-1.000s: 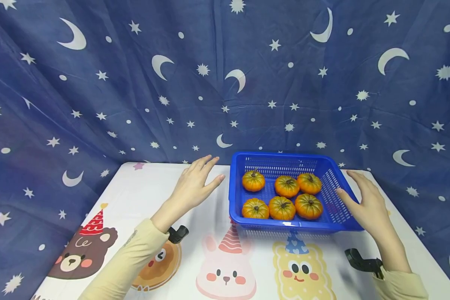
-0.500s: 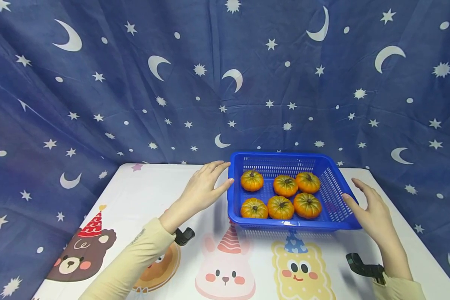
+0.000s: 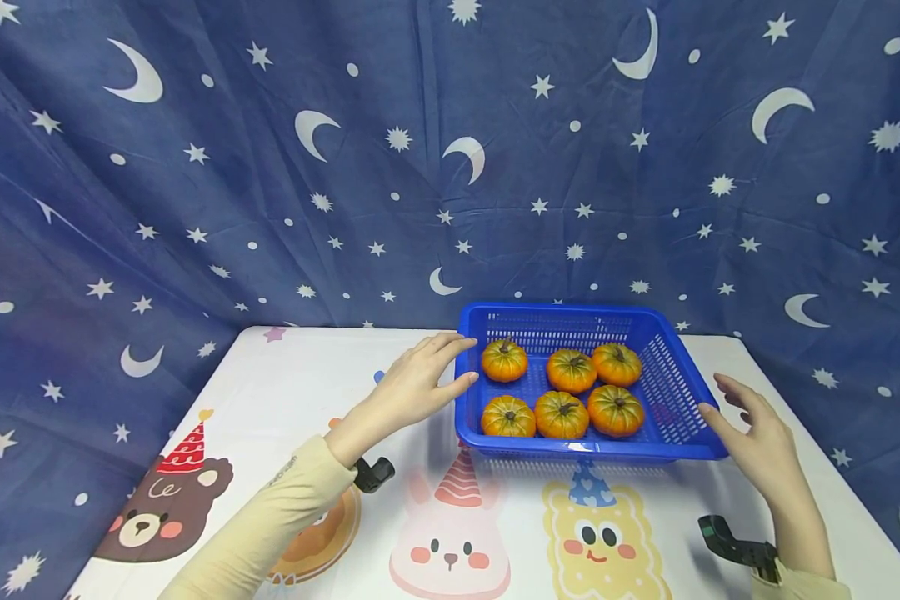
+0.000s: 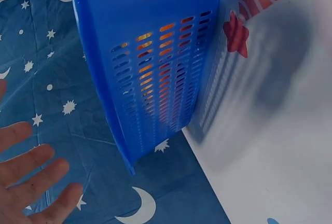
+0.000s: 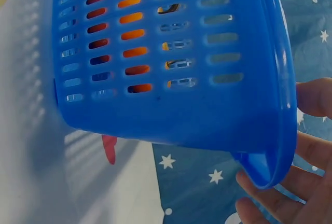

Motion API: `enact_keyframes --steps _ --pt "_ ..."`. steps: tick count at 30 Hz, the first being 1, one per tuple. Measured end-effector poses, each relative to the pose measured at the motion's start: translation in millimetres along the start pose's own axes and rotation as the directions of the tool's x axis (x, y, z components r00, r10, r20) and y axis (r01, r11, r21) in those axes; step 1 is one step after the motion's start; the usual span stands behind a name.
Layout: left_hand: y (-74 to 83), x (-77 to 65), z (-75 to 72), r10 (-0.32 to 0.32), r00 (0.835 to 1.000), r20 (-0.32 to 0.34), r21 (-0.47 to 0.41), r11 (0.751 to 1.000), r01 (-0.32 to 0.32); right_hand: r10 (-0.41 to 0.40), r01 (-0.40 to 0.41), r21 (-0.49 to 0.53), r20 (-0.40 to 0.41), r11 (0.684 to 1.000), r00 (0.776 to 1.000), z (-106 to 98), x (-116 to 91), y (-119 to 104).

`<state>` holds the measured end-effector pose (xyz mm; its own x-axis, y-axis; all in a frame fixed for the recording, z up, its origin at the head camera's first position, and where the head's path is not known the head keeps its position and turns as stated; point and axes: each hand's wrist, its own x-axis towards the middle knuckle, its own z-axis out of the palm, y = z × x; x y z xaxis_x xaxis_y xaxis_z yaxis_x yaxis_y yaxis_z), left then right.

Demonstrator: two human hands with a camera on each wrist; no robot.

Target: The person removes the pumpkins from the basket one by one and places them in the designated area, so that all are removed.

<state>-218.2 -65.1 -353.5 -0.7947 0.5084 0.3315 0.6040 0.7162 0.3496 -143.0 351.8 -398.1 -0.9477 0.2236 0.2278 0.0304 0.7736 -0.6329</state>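
Note:
A blue plastic basket [image 3: 570, 448] with slotted walls stands on the table, holding several small orange pumpkins [image 3: 562, 415]. My left hand [image 3: 420, 382] is at the basket's left side, fingertips overlapping the rim in the head view. The left wrist view shows those fingers [image 4: 39, 162] spread out, a gap between them and the rim. At the right side, my right hand [image 3: 761, 442] has its thumb close to the rim. In the right wrist view its loosely bent fingers [image 5: 272, 195] reach around the outside of the basket's rim [image 5: 284, 79]. Neither hand holds anything.
The white tablecloth [image 3: 315, 358] carries printed party animals, with a bear at the left and a rabbit in front of the basket. A blue curtain [image 3: 390, 167] with moons and stars hangs close behind the basket. Black camera mounts [image 3: 735, 542] sit on both wrists.
My left hand has moved right, from beside the basket to its left rim. The right hand has shifted down and slightly right along the right side. The basket and pumpkins stay put.

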Motion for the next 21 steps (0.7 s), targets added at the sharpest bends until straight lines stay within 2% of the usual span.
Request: enact_keyframes --steps 10,21 --pt "5.2 2.9 7.9 0.008 1.000 0.022 -0.065 0.998 -0.007 0.015 -0.016 0.005 0.034 1.000 0.999 -1 -2 13" --pt "6.2 8.1 19.9 0.081 0.996 0.031 -0.105 0.992 -0.077 0.100 -0.106 0.041 0.138 0.994 0.985 -7 -4 23"
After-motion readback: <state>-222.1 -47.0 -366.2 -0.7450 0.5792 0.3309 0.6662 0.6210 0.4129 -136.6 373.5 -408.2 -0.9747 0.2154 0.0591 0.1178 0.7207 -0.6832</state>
